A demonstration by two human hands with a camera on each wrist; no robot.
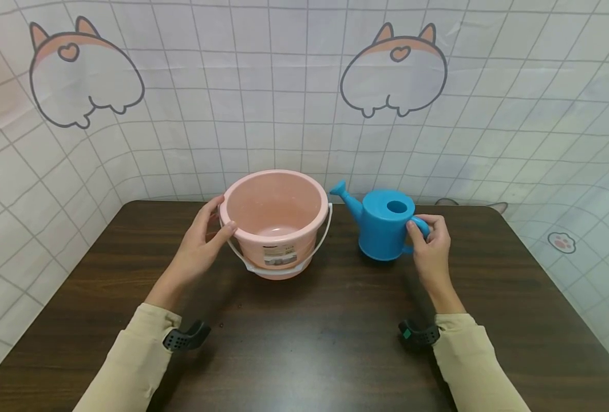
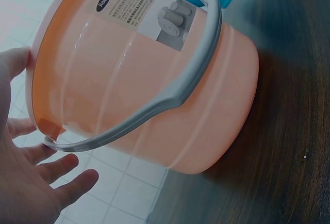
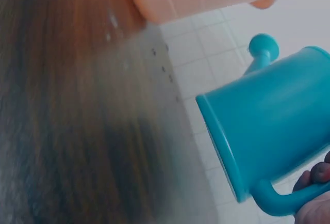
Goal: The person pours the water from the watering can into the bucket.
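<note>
A pink bucket stands upright on the dark wooden table, its white bail handle hanging down across the front below a paper label. My left hand grips its left rim, thumb at the near side and fingers spread around the handle's joint, as the left wrist view shows. To the right of the bucket, my right hand holds a blue watering can by its loop handle. The can's spout points left toward the bucket. In the right wrist view, wall shows between the can's base and the tabletop.
Behind the table hangs a white gridded cloth with cartoon corgi prints, close to the bucket and can. The brown tabletop runs toward me between both sleeved forearms. Each wrist wears a dark band.
</note>
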